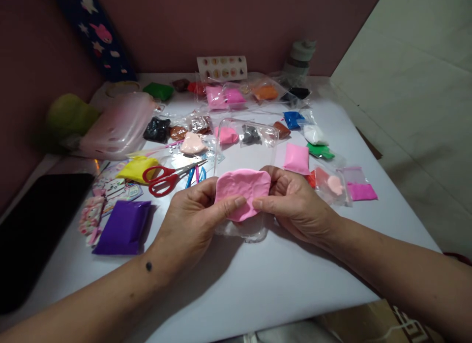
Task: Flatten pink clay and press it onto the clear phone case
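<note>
Between my two hands is a flattened piece of pink modelling clay [241,188], roughly oval with a dented surface. My left hand [199,210] grips its left side, thumb pressed on the front and fingers behind. On the right side my right hand [291,200] pinches it the same way, and the two thumb tips lie close together near its lower middle. Below and behind the clay a clear plastic phone case [275,136] lies on the white table. Red-handled scissors [162,180] lie just left of the clay, beside small blue and pink tools [197,175].
Several clay packets lie about the table [236,294], among them purple [121,228], yellow [138,168] and pink [297,158] ones. A black flat object [40,235] rests at the left edge. Behind stand a pink translucent container [121,127], a bottle [298,63] and a sticker sheet [221,68].
</note>
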The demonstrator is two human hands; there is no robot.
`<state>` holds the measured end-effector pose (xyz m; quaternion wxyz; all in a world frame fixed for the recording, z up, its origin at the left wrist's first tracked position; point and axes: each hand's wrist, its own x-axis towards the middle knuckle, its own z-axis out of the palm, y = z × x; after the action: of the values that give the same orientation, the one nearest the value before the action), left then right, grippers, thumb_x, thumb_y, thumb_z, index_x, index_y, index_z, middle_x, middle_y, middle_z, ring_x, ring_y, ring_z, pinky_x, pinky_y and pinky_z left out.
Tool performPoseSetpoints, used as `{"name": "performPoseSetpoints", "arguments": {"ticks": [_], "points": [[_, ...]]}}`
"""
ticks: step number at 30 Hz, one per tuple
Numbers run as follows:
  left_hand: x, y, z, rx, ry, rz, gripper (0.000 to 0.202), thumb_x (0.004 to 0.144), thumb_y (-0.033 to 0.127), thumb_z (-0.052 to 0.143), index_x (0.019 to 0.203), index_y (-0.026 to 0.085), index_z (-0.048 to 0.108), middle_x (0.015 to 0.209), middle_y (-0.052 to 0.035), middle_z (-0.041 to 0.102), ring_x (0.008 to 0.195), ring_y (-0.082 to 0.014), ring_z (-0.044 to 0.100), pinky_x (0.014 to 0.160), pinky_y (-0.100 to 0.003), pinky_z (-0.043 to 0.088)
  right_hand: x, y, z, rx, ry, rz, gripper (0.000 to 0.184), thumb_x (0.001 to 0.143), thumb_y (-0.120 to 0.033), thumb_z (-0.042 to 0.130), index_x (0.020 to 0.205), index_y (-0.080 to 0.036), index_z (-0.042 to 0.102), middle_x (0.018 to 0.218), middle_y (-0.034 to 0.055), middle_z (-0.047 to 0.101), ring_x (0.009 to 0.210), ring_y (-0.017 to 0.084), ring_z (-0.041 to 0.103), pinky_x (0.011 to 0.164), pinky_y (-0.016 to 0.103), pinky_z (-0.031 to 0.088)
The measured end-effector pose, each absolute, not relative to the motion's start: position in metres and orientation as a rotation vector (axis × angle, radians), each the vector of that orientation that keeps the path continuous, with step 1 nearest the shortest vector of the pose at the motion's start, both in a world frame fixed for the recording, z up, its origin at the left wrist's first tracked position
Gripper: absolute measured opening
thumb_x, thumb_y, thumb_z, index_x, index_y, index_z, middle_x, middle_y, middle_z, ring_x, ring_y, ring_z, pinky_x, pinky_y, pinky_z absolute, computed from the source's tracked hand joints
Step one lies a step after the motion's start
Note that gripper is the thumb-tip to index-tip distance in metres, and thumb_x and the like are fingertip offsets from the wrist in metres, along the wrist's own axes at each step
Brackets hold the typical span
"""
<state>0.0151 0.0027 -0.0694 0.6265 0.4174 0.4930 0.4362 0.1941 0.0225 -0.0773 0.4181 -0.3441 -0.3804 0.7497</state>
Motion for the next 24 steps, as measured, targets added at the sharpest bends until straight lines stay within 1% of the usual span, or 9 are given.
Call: {"name": "performPoseSetpoints", "arguments": {"ticks": [3, 6, 8, 12, 15, 18, 20, 22, 24], "points": [[0.0140, 0.0027, -0.0689, 0.952, 1.130, 0.995, 0.018, 0.074, 0.030, 0.082, 0.086, 0.019, 0.076, 0.085, -0.0039, 0.073, 0.075, -0.0164, 0.063, 0.068, -0.025, 0.049, 0.1948, 0.0235, -0.0769, -0.854, -0.961, 1.910, 0.029, 0.069, -0.013, 0.080, 0.092, -0.017, 0.063, 0.086, 0.0009, 0.066, 0.077, 0.013, 0.063, 0.073, 0.025, 0.054], [0.0127, 0.0035, -0.0692, 0.944, 1.078, 1.017, 0.015, 0.077, 0.029, 0.080, 0.088, 0.020, 0.076, 0.086, -0.0031, 0.074, 0.076, -0.0156, 0.064, 0.073, -0.026, 0.052, 0.1962, 0.0244, -0.0763, -0.823, -1.012, 1.928, 0.032, 0.070, -0.016, 0.082, 0.097, -0.017, 0.065, 0.093, 0.0035, 0.069, 0.084, 0.016, 0.065, 0.078, 0.028, 0.055], [0.0123, 0.0040, -0.0700, 0.925, 1.044, 1.032, 0.015, 0.078, 0.028, 0.080, 0.091, 0.021, 0.076, 0.089, -0.0033, 0.075, 0.076, -0.0152, 0.064, 0.074, -0.026, 0.053, 0.1971, 0.0241, -0.0754, -0.830, -1.041, 1.929, 0.029, 0.071, -0.017, 0.082, 0.096, -0.017, 0.067, 0.094, 0.0043, 0.069, 0.083, 0.016, 0.065, 0.078, 0.029, 0.054], [0.0131, 0.0047, -0.0702, 0.891, 1.012, 1.050, 0.015, 0.078, 0.026, 0.080, 0.092, 0.022, 0.077, 0.090, -0.0036, 0.076, 0.077, -0.0157, 0.067, 0.073, -0.025, 0.054, 0.1980, 0.0227, -0.0743, -0.892, -1.090, 1.893, 0.014, 0.080, -0.026, 0.076, 0.088, -0.015, 0.070, 0.082, 0.0040, 0.068, 0.071, 0.014, 0.061, 0.070, 0.026, 0.051], [0.0141, 0.0053, -0.0673, 0.891, 0.972, 1.043, 0.014, 0.080, 0.025, 0.078, 0.094, 0.023, 0.078, 0.088, -0.0020, 0.076, 0.076, -0.0136, 0.067, 0.073, -0.022, 0.054, 0.1978, 0.0223, -0.0753, -0.926, -1.133, 1.839, 0.012, 0.083, -0.026, 0.073, 0.083, -0.015, 0.069, 0.077, 0.0037, 0.067, 0.069, 0.013, 0.061, 0.066, 0.025, 0.050], [0.0146, 0.0054, -0.0643, 0.854, 0.929, 0.997, 0.011, 0.077, 0.027, 0.081, 0.086, 0.021, 0.078, 0.078, 0.0005, 0.074, 0.066, -0.0091, 0.063, 0.062, -0.016, 0.050, 0.1970, 0.0222, -0.0765, -0.942, -1.160, 1.808, 0.010, 0.084, -0.024, 0.072, 0.082, -0.015, 0.069, 0.075, 0.0030, 0.066, 0.067, 0.013, 0.061, 0.065, 0.024, 0.050], [0.0147, 0.0050, -0.0643, 0.819, 0.979, 0.928, 0.016, 0.074, 0.030, 0.084, 0.082, 0.019, 0.076, 0.072, 0.0003, 0.072, 0.060, -0.0086, 0.061, 0.054, -0.014, 0.046, 0.1963, 0.0217, -0.0766, -0.945, -1.175, 1.803, 0.009, 0.083, -0.023, 0.071, 0.081, -0.015, 0.069, 0.075, 0.0026, 0.066, 0.067, 0.012, 0.061, 0.065, 0.023, 0.049], [0.0148, 0.0042, -0.0662, 0.781, 1.041, 0.873, 0.021, 0.072, 0.031, 0.085, 0.084, 0.017, 0.075, 0.073, -0.0013, 0.071, 0.061, -0.0113, 0.062, 0.056, -0.018, 0.048, 0.1958, 0.0209, -0.0760, -0.946, -1.177, 1.811, 0.008, 0.082, -0.022, 0.072, 0.080, -0.015, 0.069, 0.076, 0.0022, 0.066, 0.068, 0.012, 0.060, 0.065, 0.024, 0.049], [0.0150, 0.0030, -0.0689, 0.760, 1.045, 0.870, 0.023, 0.072, 0.031, 0.085, 0.088, 0.017, 0.074, 0.077, -0.0028, 0.072, 0.066, -0.0148, 0.065, 0.064, -0.024, 0.053, 0.1954, 0.0202, -0.0751, -0.943, -1.169, 1.832, 0.008, 0.082, -0.022, 0.073, 0.080, -0.015, 0.068, 0.076, 0.0021, 0.065, 0.068, 0.013, 0.060, 0.066, 0.024, 0.049]]}}
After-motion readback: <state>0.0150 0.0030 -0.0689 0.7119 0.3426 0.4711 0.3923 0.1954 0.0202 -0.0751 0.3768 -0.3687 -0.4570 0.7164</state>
